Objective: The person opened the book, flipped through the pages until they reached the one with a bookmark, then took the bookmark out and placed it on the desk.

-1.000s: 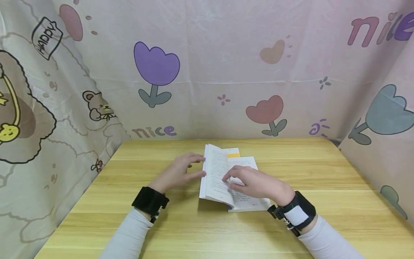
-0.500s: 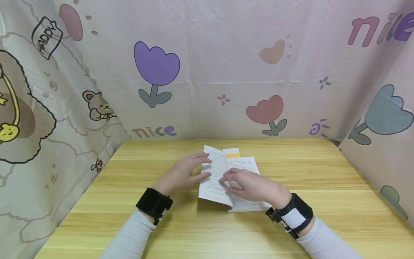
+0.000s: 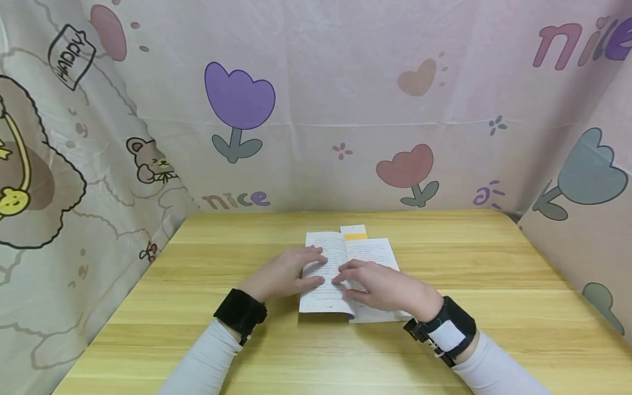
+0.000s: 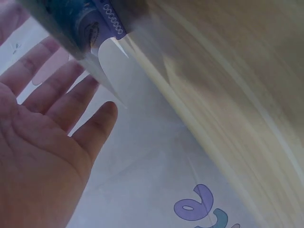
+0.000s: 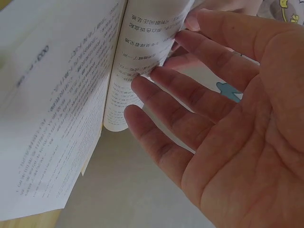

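Note:
An open book with printed pages lies on the wooden table in the head view. From its top edge juts a white bookmark-like card with a yellow band. My left hand lies over the left page, fingers fairly straight and fingertips on the paper. My right hand reaches across the right page, its fingertips at the left page near the fold. In the right wrist view its fingers are extended against the curving page. The left wrist view shows the book's blue-purple cover beside my spread left fingers.
The wooden table stretches around the book on all sides. A patterned cloth with flowers and lettering hangs behind it, and more cloth hangs at the left and right. Black straps wrap both wrists.
The raised left-hand pages have come down to the left and now lie flatter. My left hand has shifted right onto the left page. The right hand has moved slightly left and nearer to me.

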`<state>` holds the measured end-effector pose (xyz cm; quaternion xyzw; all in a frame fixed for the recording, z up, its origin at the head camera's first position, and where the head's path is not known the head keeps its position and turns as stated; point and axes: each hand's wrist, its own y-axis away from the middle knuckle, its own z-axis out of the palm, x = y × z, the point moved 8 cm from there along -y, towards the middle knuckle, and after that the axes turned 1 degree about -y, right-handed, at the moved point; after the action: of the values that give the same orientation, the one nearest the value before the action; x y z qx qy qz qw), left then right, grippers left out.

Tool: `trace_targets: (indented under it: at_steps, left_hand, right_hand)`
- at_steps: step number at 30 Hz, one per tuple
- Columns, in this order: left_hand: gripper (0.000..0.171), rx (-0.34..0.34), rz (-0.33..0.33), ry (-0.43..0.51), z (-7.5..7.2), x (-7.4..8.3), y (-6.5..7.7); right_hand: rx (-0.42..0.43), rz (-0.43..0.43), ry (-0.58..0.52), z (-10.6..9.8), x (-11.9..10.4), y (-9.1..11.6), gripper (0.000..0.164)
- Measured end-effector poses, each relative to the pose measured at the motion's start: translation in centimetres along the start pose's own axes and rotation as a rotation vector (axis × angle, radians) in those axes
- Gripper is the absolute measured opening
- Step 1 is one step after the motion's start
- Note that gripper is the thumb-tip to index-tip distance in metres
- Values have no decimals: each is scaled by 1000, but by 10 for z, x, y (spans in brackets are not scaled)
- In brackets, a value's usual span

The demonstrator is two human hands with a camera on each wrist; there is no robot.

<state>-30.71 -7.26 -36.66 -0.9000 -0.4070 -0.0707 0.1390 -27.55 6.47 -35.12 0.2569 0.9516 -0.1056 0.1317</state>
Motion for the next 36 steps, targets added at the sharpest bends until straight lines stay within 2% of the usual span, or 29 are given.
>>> trace_targets:
  at_steps: [6, 10, 17, 23, 36]
  left_hand:
    - [50, -41, -7, -21, 8, -1, 1]
    - [51, -46, 2, -13, 9, 1, 1]
    - [51, -79, -36, 14, 14, -1, 1]
    - [52, -90, -42, 32, 18, -4, 1]
    - [53, -85, -36, 24, 21, -6, 3]
  right_hand:
    - [-10, -3, -11, -1, -1, 0, 27]
    - [-7, 25, -24, -4, 2, 2, 27]
    - [-19, 178, 25, -10, 19, 9, 27]
    - [-72, 336, 53, -11, 35, 16, 31]
    - [-139, 494, 91, -12, 63, 27, 28]
